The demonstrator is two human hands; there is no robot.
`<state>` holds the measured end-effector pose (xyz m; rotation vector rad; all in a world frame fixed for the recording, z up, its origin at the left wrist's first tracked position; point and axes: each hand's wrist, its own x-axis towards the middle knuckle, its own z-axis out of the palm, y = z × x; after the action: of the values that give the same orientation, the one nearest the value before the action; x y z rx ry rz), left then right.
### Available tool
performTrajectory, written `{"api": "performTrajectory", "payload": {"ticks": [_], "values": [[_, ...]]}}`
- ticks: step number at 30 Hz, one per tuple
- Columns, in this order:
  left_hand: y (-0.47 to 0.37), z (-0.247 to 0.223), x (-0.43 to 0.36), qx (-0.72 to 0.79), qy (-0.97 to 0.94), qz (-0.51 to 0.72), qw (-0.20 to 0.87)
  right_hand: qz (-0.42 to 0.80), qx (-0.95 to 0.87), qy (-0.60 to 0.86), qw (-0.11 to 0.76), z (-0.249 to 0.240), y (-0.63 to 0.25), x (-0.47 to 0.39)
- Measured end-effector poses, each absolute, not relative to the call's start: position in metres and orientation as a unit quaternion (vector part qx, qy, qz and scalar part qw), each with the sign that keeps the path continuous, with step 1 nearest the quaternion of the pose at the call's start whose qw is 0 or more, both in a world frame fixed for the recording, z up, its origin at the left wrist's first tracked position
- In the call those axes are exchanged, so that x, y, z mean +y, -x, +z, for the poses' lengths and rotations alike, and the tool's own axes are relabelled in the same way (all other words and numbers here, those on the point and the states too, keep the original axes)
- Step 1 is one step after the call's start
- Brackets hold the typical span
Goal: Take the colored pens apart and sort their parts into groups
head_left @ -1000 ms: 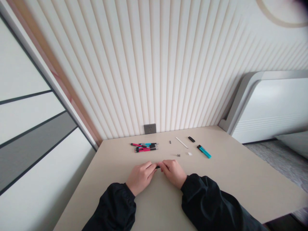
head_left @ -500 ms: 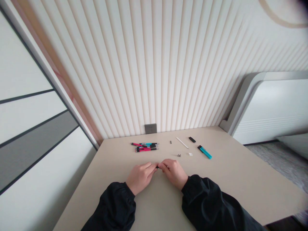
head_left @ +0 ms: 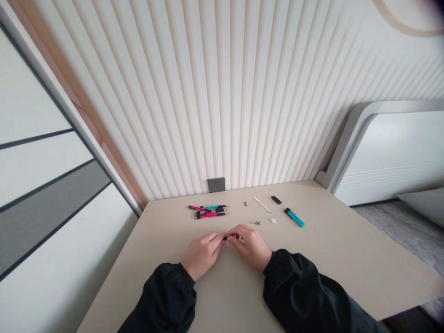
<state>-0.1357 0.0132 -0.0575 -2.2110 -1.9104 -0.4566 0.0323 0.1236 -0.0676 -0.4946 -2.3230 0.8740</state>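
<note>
Soft, fairly bright light, without hard shadows; pale sheen on the headboard (head_left: 409, 143) at right; wide-angle stretching and blurred, darkened upper-right corner.

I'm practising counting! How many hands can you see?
2: the left hand nearer the pens and the right hand nearer the white stick. Both hold a dark piece.

Pens (head_left: 211, 215) lie left of the loose parts (head_left: 294, 218) on the table (head_left: 166, 245), before the wall (head_left: 236, 115).

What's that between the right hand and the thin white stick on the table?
In the head view, tiny grey bits lie on the beige tabletop between the right hand and the thin white stick, too small to name.
</note>
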Motion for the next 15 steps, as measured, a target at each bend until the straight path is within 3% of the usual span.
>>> {"api": "performTrajectory", "payload": {"ticks": [15], "values": [[0.1349, -0.0562, 0.0128, -0.636, 0.75, -0.157, 0.092, 0.302, -0.883, 0.224, 0.281, -0.0714, -0.0301, 0.126]]}}
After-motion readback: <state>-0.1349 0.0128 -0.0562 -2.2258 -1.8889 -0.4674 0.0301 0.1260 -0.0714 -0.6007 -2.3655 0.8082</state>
